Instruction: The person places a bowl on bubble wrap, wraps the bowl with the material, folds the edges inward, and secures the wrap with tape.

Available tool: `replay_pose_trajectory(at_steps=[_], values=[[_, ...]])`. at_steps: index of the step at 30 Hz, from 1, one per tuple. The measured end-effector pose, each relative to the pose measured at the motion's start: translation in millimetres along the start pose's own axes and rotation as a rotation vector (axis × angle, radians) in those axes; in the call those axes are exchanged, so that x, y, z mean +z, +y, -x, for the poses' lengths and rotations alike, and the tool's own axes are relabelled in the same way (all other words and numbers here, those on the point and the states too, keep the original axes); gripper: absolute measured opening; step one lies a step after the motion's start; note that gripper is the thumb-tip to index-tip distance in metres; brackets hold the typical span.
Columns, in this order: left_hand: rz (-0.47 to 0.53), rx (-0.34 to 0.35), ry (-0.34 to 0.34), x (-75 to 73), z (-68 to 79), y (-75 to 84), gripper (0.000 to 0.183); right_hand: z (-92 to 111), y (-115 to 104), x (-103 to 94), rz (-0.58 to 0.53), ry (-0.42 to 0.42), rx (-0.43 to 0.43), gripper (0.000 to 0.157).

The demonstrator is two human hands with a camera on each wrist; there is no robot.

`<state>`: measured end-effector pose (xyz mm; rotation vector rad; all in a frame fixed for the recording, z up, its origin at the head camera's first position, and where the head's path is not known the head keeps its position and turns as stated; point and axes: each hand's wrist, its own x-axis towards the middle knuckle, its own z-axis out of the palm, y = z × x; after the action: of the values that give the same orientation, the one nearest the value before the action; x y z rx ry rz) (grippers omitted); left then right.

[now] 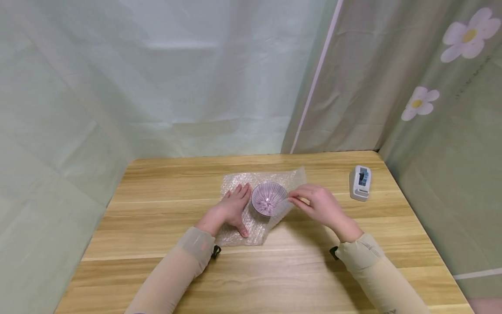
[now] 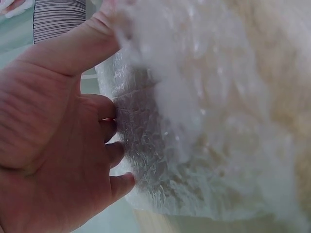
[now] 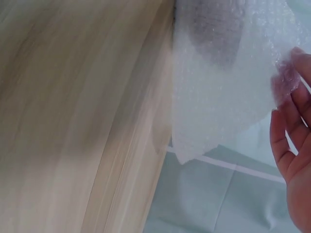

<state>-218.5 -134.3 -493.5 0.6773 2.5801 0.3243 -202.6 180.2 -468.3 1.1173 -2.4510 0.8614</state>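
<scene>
A small bowl (image 1: pixel 268 198) with thin dark stripes stands upright on a sheet of bubble wrap (image 1: pixel 244 233) in the head view. My left hand (image 1: pixel 232 208) rests on the sheet at the bowl's left side, fingers and thumb spread apart. In the left wrist view, that hand (image 2: pixel 63 136) touches the bubble wrap (image 2: pixel 194 121). My right hand (image 1: pixel 319 205) pinches the sheet's right edge and holds it raised, so that it partly covers the bowl's lower right. The right wrist view shows the lifted bubble wrap (image 3: pixel 218 102) between thumb and fingers of that hand (image 3: pixel 296 160).
A grey tape dispenser (image 1: pixel 360 183) stands at the back right of the wooden table (image 1: pixel 164 226). Pale green curtains (image 1: pixel 219 78) hang behind the table and along its sides.
</scene>
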Motion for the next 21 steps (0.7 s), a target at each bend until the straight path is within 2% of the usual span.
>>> replay_pose_trajectory(at_steps=[8,15,21], values=[[0.005,-0.003,-0.001,-1.0,-2.8,4.5,0.158,-12.1,-0.4,9.5,0.005,0.008,-0.017,0.017],[0.001,-0.01,0.009,-0.8,-3.5,5.2,0.158,-30.4,0.4,23.6,0.023,-0.014,0.057,0.02],[-0.003,-0.007,0.003,-1.7,-3.4,7.1,0.157,-40.6,0.7,38.8,0.06,-0.066,0.104,0.02]])
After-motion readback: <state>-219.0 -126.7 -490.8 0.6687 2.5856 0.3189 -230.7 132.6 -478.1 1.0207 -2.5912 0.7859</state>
